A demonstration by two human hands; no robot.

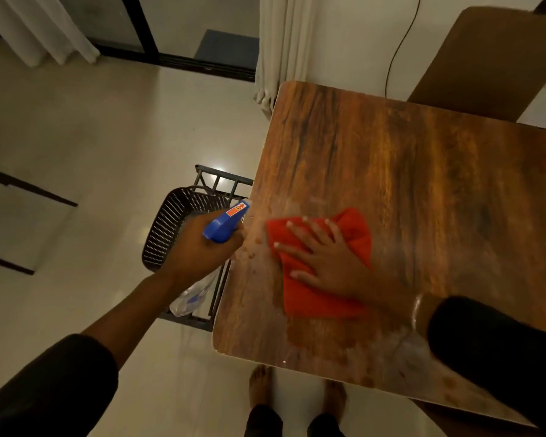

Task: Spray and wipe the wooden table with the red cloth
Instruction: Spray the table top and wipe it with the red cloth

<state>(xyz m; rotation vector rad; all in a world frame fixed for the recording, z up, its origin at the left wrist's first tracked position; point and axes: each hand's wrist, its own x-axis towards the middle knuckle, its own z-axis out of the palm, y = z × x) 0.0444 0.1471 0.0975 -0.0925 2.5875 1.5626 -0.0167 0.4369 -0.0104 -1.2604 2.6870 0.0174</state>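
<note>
The wooden table [407, 171] fills the right half of the head view, with wet patches along its near left part. A red cloth [312, 298] lies flat on it near the left edge. My right hand [322, 260] presses on the cloth with fingers spread. My left hand [199, 247] grips a spray bottle with a blue head [226, 222] just off the table's left edge, nozzle aimed at the tabletop beside the cloth. The clear bottle body [193, 294] hangs below my hand.
A dark perforated basket [171, 222] sits on a black metal rack [221, 181] against the table's left side. A brown cardboard box [486, 58] stands behind the table's far right. White curtains [281, 48] hang by the far corner. My bare feet [259, 386] stand on tiled floor.
</note>
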